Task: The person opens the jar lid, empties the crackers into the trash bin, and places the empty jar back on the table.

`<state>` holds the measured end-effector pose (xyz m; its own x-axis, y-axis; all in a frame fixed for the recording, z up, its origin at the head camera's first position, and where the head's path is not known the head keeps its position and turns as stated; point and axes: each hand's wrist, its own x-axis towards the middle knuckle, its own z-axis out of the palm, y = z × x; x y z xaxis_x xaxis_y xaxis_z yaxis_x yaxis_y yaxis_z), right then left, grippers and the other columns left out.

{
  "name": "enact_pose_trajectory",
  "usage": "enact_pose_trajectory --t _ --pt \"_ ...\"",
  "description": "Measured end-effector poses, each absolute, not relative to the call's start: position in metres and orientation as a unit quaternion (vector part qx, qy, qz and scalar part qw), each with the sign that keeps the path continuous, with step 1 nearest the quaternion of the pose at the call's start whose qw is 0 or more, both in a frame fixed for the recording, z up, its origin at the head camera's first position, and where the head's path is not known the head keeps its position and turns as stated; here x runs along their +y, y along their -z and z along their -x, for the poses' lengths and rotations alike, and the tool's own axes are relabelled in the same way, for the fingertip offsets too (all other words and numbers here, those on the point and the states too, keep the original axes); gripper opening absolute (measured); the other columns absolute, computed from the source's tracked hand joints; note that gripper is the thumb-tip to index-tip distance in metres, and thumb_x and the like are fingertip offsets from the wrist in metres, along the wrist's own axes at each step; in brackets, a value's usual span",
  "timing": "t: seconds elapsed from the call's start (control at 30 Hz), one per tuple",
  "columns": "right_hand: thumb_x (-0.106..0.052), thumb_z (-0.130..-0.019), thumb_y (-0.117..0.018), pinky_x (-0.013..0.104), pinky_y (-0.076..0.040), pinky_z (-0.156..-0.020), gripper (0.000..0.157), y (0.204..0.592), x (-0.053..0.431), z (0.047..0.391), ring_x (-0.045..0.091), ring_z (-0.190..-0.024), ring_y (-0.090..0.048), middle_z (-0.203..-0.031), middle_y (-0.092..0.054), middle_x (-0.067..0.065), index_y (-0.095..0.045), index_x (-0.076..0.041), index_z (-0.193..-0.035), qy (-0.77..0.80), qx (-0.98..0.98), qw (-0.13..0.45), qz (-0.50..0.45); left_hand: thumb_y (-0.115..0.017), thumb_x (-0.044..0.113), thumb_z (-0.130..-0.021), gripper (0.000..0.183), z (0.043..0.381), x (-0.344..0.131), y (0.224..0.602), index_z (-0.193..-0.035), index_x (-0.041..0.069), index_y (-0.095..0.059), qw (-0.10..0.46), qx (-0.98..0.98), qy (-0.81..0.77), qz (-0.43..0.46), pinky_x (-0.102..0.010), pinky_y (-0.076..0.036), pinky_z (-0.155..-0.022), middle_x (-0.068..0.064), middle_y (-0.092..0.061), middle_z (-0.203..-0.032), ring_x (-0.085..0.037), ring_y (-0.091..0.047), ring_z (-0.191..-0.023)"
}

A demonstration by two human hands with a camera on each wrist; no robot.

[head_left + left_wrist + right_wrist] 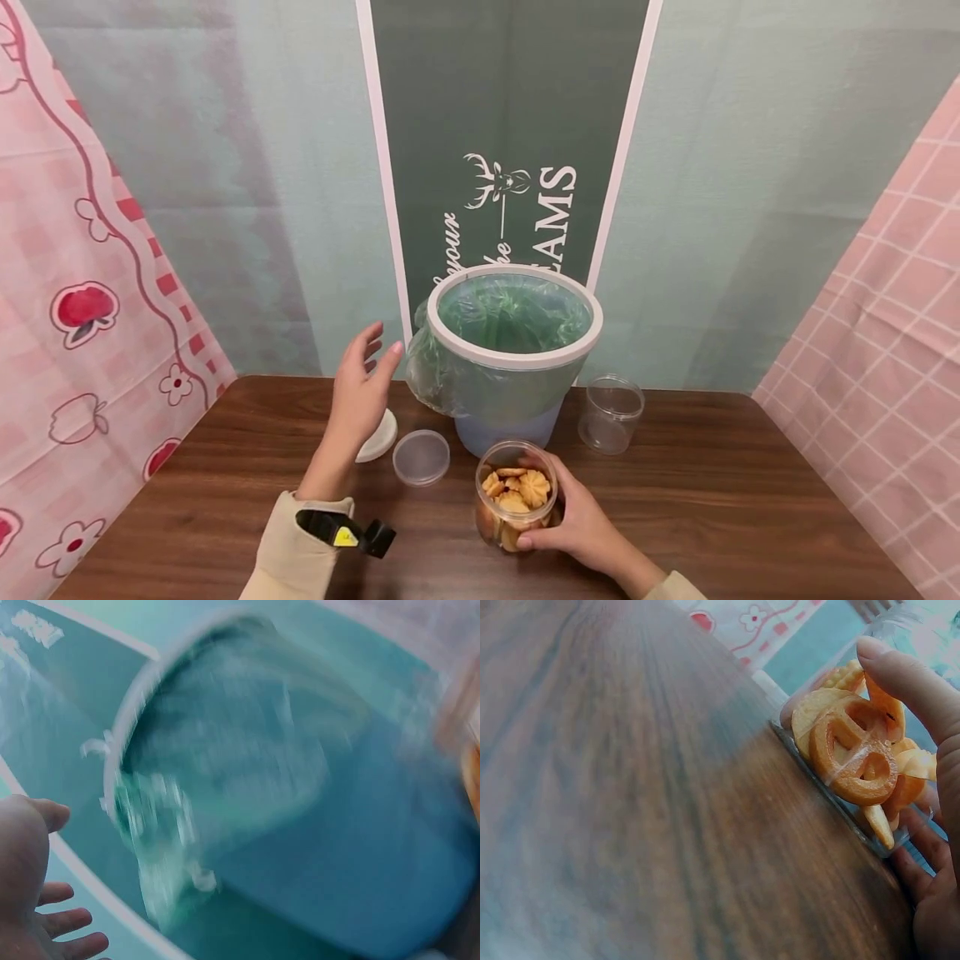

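My right hand grips a clear plastic jar of golden cookies, thumb on the near side and fingers around the far side. The jar has no lid on it. In the right wrist view, a pretzel-shaped cookie shows through its wall, close to the tabletop. My left hand is raised with fingers spread, holding nothing, left of a bin with a white rim. A green translucent bag lines the bin and hangs over its left side. The left wrist view is blurred.
A clear lid and a white lid, partly behind my left arm, lie left of the bin. To its right stands a second clear jar. Curtains close in the wooden table at the back and sides.
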<state>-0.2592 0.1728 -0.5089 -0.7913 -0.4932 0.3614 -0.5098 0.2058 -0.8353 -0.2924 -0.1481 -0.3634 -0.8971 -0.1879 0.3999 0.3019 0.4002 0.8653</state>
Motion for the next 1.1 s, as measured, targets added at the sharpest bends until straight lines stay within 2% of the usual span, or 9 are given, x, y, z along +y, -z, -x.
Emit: enact_pose_trajectory --t 0.17,0.37,0.67,0.9,1.1 --pt "-0.019 -0.07 -0.093 0.014 -0.036 -0.11 0.103 0.508 0.172 0.258 0.011 -0.134 -0.053 -0.146 -0.056 0.012 -0.035 -0.026 -0.155 -0.542 -0.783 0.002 -0.306 -0.059 0.031 -0.102 0.057 0.295 -0.126 0.344 -0.151 0.008 -0.043 0.242 -0.789 0.562 0.06 -0.052 -0.037 -0.118 -0.014 -0.044 -0.155 -0.033 -0.045 -0.143" --pt "-0.02 -0.07 -0.093 0.014 -0.035 -0.11 0.104 0.507 0.172 0.256 0.01 -0.135 -0.053 -0.147 -0.056 0.011 -0.035 -0.027 -0.155 -0.546 -0.784 -0.004 -0.295 -0.059 0.035 -0.101 0.058 0.3 -0.112 0.336 -0.151 0.01 -0.044 0.242 -0.781 0.571 0.07 -0.05 -0.036 -0.119 -0.012 -0.046 -0.155 -0.03 -0.045 -0.143" --pt "-0.021 -0.07 -0.093 0.014 -0.037 -0.109 0.103 0.507 0.173 0.257 0.007 -0.133 -0.052 -0.146 -0.056 0.008 -0.035 -0.03 -0.154 -0.539 -0.792 -0.015 -0.288 -0.058 0.038 -0.101 0.064 0.306 -0.102 0.345 -0.155 0.01 -0.038 0.22 -0.767 0.599 0.062 -0.053 -0.032 -0.121 -0.016 -0.042 -0.158 -0.035 -0.039 -0.148" --pt "-0.022 -0.07 -0.094 0.015 -0.037 -0.11 0.103 0.508 0.172 0.257 0.009 -0.134 -0.052 -0.146 -0.056 0.006 -0.036 -0.03 -0.154 -0.538 -0.793 -0.011 -0.287 -0.06 0.042 -0.099 0.07 0.309 -0.096 0.35 -0.157 0.014 -0.034 0.207 -0.765 0.607 0.056 -0.051 -0.032 -0.122 -0.013 -0.04 -0.159 -0.032 -0.038 -0.149" --pt "-0.023 -0.07 -0.093 0.016 -0.037 -0.11 0.102 0.506 0.172 0.256 0.011 -0.134 -0.052 -0.146 -0.055 0.003 -0.036 -0.031 -0.154 -0.533 -0.797 -0.008 -0.284 -0.061 0.042 -0.099 0.068 0.31 -0.093 0.352 -0.156 0.015 -0.038 0.208 -0.768 0.603 0.056 -0.051 -0.034 -0.121 -0.012 -0.04 -0.159 -0.032 -0.039 -0.148"
